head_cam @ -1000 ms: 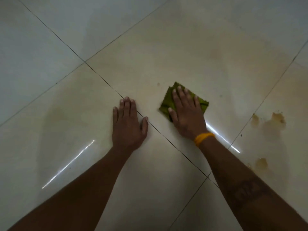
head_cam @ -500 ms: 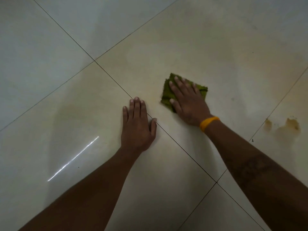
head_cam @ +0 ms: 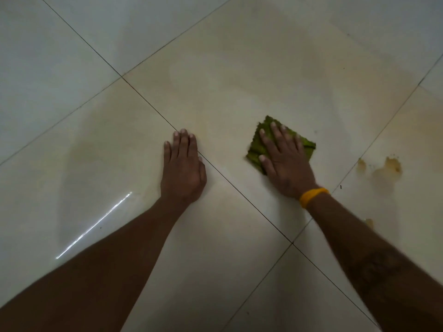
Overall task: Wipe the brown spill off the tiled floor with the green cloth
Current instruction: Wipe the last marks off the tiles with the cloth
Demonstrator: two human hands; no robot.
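Spill (head_cam: 383,172) lies on the floor (head_cam: 263,68), brown, in patches on the tile to the right of your right hand (head_cam: 286,164), beyond a grout line. One small patch (head_cam: 369,222) sits nearer you, beside your right forearm. A faint yellowish film covers the tile ahead of the hands.

Cloth (head_cam: 257,149), green and folded square, lies flat on the floor near the spill but apart from it. Your right hand presses on it with fingers straight and spread; this grip is open, holding nothing. A yellow band (head_cam: 312,196) circles that wrist.

Your left hand (head_cam: 183,168) rests palm down on the floor, fingers straight and together, thumb at a grout line; this grip is likewise open. It is apart from the cloth.

A bright streak of reflected light (head_cam: 93,226) crosses the tile left of your left forearm.
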